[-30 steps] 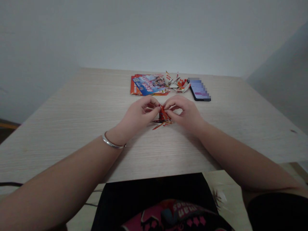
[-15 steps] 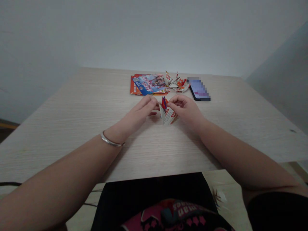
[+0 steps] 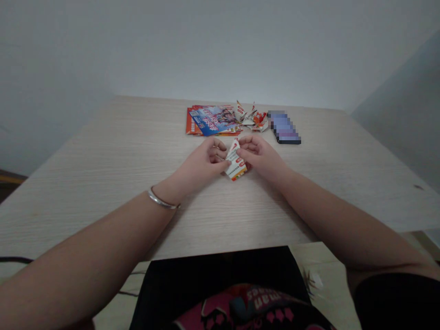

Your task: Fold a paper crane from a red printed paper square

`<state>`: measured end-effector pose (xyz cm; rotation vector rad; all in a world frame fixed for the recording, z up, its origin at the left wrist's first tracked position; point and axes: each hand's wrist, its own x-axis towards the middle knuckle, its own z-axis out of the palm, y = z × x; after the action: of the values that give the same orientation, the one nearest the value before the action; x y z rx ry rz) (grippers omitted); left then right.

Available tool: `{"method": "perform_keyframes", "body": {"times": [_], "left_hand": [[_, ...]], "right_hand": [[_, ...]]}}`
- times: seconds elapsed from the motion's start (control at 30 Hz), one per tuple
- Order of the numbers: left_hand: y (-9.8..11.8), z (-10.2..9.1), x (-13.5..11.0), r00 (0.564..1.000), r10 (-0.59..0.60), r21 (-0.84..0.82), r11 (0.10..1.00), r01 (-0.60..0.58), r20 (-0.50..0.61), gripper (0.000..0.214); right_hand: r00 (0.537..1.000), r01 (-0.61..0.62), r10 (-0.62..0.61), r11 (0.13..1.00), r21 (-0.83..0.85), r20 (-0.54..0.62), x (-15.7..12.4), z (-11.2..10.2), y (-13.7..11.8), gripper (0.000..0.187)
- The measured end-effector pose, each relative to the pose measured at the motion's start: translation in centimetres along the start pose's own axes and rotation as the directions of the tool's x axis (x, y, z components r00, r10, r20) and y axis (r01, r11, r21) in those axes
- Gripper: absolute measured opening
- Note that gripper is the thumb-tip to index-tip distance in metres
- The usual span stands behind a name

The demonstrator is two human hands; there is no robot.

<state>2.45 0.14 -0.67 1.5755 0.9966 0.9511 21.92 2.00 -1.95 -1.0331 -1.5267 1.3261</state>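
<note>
Paper (image 3: 236,167), already folded, is pinched in the grip of your left hand (image 3: 206,161) and right hand (image 3: 261,155); align its edges before pressing each crease.

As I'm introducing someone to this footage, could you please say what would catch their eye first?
The folded printed paper held between the left hand and right hand, mid-picture, probably draws the eye first. Beyond it lie a stack of colourful leaflets, folded paper pieces and, at right, a smartphone. A silver bangle circles the left wrist.
</note>
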Motion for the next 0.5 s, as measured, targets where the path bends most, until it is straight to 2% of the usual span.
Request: {"method": "perform_keyframes", "body": {"times": [0.07, 0.23, 0.33, 0.4, 0.5], "left_hand": [[-0.06, -0.08, 0.0, 1.0, -0.011, 0.024, 1.0, 0.01, 0.01, 0.027], [-0.22, -0.23, -0.13, 0.999, -0.036, 0.152, 0.988, 0.034, 0.015, 0.027], [-0.39, -0.33, -0.12, 1.0, -0.022, 0.22, 0.975, 0.024, -0.011, 0.023], [-0.54, -0.4, -0.06, 0.999, -0.014, 0.227, 0.974, 0.02, -0.03, 0.022], [-0.57, -0.54, 0.0, 1.0, -0.011, 0.223, 0.975, 0.015, -0.017, 0.026]], "right_hand": [[1.0, 0.005, -0.005, 1.0, -0.019, 0.013, -0.03, 0.02, -0.06, 0.03], [1.0, 0.001, 0.001, 0.993, -0.119, 0.011, -0.3, 0.14, -0.23, 0.027], [1.0, -0.001, 0.005, 0.989, -0.15, 0.03, -0.52, 0.21, -0.05, 0.036], [0.999, 0.012, -0.003, 0.984, -0.18, 0.052, -0.59, 0.2, 0.16, 0.043], [0.997, 0.037, -0.018, 0.968, -0.249, 0.076, -0.53, 0.04, 0.31, 0.042]]}}
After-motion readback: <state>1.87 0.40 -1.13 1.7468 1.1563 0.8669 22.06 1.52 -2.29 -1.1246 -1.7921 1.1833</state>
